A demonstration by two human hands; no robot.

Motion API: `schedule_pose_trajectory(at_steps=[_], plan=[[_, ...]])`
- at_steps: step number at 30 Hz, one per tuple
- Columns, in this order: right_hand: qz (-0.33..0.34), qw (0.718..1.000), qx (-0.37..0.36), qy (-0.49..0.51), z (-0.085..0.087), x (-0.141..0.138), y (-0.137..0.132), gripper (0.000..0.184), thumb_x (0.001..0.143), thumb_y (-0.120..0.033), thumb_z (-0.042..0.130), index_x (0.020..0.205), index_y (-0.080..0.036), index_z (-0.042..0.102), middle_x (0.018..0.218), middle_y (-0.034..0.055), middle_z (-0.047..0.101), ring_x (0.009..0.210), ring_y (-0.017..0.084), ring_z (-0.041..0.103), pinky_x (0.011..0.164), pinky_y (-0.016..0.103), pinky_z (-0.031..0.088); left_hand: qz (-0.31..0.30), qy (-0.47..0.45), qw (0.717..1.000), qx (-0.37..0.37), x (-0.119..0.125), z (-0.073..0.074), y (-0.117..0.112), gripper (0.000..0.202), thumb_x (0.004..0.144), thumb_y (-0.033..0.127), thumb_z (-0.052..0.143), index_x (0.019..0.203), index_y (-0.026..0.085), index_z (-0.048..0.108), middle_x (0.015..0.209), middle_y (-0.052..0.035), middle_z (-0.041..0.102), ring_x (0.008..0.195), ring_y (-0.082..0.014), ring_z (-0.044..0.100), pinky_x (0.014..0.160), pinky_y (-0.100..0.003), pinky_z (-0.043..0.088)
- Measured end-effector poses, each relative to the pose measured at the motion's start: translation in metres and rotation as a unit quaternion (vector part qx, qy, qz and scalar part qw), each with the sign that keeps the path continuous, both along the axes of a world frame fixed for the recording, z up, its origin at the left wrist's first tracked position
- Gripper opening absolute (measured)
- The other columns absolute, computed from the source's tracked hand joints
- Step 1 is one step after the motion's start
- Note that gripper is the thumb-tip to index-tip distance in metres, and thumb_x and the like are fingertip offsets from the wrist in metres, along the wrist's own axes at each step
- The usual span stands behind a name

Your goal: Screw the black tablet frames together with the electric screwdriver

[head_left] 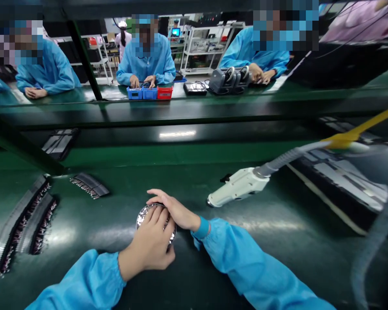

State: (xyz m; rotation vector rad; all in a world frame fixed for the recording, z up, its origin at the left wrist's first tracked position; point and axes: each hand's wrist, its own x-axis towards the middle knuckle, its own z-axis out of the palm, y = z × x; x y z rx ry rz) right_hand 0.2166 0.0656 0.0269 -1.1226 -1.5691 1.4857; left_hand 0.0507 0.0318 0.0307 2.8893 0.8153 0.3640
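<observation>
A round dish point(140, 218) full of small shiny metal pieces, too small to name, lies on the green bench in front of me. My left hand point(151, 243) reaches over its near side, fingers bent and pressed together among the pieces. Its thumb is by the near right rim, and what the fingertips hold is hidden. Along the far right rim rests my right hand point(177, 211), fingers stretched out past the dish and nothing visible in them. A pale handheld electric tool point(237, 188) on a grey hose lies to the right of my hands.
Dark strips with fringed wire edges point(22, 224) lie at left, with a shorter strip point(89, 185) beyond. A black panelled unit point(339, 176) stands at right behind the grey hose point(370, 245). Across the line, co-workers in blue sit behind blue bins point(142, 94) and a red bin point(164, 93).
</observation>
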Motion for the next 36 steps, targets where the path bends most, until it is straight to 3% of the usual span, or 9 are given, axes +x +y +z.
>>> schedule_pose_trajectory(at_steps=[4,10,16,21,24,27,30,33,36], plan=[[0.004,1.0,-0.006,0.002,0.002,-0.004,0.008,0.074,0.094,-0.076,0.025,0.139,-0.024,0.052,0.119,0.0101,0.072,0.115,0.026,0.066,0.114,0.053,0.04,-0.004,0.004,1.0,0.003,0.002,-0.001,-0.001,0.057,0.078,0.034,0.061,0.127,0.005,0.06,0.128,-0.0237,0.058,0.12,-0.0425,0.054,0.109,-0.057,0.042],[0.002,1.0,0.0,0.007,-0.001,-0.005,0.011,0.074,0.092,-0.078,0.029,0.131,-0.022,0.058,0.115,0.0103,0.072,0.121,0.028,0.062,0.119,0.054,0.033,-0.058,0.009,0.998,0.007,-0.002,-0.001,0.002,0.05,0.083,0.031,0.057,0.128,0.008,0.06,0.127,-0.02,0.061,0.122,-0.0372,0.055,0.113,-0.05,0.04],[0.002,0.999,-0.019,0.027,-0.003,-0.006,0.01,0.074,0.092,-0.077,0.029,0.133,-0.021,0.055,0.119,0.0114,0.07,0.113,0.026,0.066,0.11,0.049,0.045,0.02,0.008,1.0,-0.01,-0.008,0.001,0.008,0.07,0.074,0.044,0.067,0.133,0.009,0.055,0.137,-0.0239,0.054,0.129,-0.0438,0.049,0.11,-0.059,0.041],[0.029,0.999,-0.02,0.025,0.001,-0.008,0.014,0.07,0.092,-0.075,0.038,0.133,-0.021,0.056,0.118,0.0116,0.071,0.113,0.027,0.067,0.108,0.05,0.046,0.044,0.014,0.999,0.001,-0.003,-0.003,-0.002,0.065,0.078,0.04,0.065,0.134,0.009,0.055,0.138,-0.025,0.053,0.13,-0.0454,0.049,0.11,-0.061,0.039],[0.047,0.998,-0.025,0.03,0.001,-0.011,0.022,0.068,0.092,-0.074,0.041,0.132,-0.022,0.058,0.117,0.0107,0.073,0.111,0.027,0.069,0.107,0.049,0.048,0.044,0.018,0.999,0.007,0.003,-0.003,0.006,0.061,0.078,0.041,0.063,0.131,0.01,0.058,0.135,-0.0238,0.056,0.127,-0.0449,0.051,0.111,-0.06,0.038],[0.009,1.0,-0.017,0.022,-0.004,-0.01,0.022,0.069,0.093,-0.075,0.034,0.128,-0.022,0.06,0.121,0.0113,0.071,0.119,0.027,0.065,0.113,0.048,0.043,0.06,0.019,0.998,0.016,0.0,-0.001,0.018,0.07,0.073,0.041,0.064,0.133,0.006,0.057,0.136,-0.0252,0.055,0.129,-0.0448,0.049,0.112,-0.058,0.038],[-0.055,0.998,-0.004,0.003,-0.009,-0.003,0.009,0.071,0.093,-0.076,0.03,0.13,-0.023,0.058,0.134,0.0116,0.064,0.131,0.027,0.057,0.12,0.049,0.034,0.069,0.019,0.997,0.027,-0.009,-0.001,0.015,0.074,0.071,0.038,0.064,0.134,0.001,0.055,0.139,-0.0272,0.054,0.133,-0.0446,0.047,0.114,-0.056,0.037],[-0.092,0.996,0.0,-0.011,-0.012,0.003,-0.002,0.072,0.091,-0.077,0.034,0.132,-0.022,0.056,0.14,0.0124,0.06,0.135,0.029,0.052,0.122,0.052,0.031,0.063,0.022,0.997,0.035,-0.011,-0.004,-0.002,0.067,0.075,0.032,0.062,0.136,0.005,0.056,0.141,-0.0245,0.055,0.134,-0.0422,0.049,0.116,-0.054,0.036],[-0.091,0.996,-0.002,-0.01,-0.013,-0.002,0.004,0.066,0.091,-0.075,0.038,0.128,-0.023,0.059,0.131,0.0115,0.067,0.128,0.029,0.058,0.118,0.051,0.036,0.068,0.021,0.997,0.039,0.001,-0.008,-0.005,0.063,0.08,0.038,0.061,0.136,0.01,0.058,0.143,-0.0227,0.054,0.134,-0.0414,0.049,0.115,-0.054,0.037]])
